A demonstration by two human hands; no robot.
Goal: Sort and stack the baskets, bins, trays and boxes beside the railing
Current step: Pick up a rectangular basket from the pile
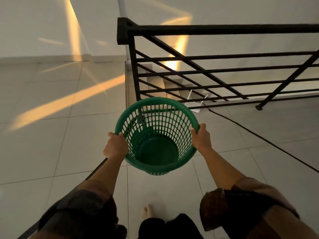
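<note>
Empty green basket [158, 135] held upright above tiled floor [51, 144], left hand [114, 146] and right hand [202, 137] gripping its rim, black railing [215, 30] far right

We are seeing a dim, warm-toned view in which orange sunlight streaks are crossing the tiled floor [51, 107] and wall [43, 23], with straight lines bowing at the edges.

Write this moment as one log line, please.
left hand: grips rim | right hand: grips rim | green slotted basket: held upright, empty, off floor | black railing: just beyond basket
</note>
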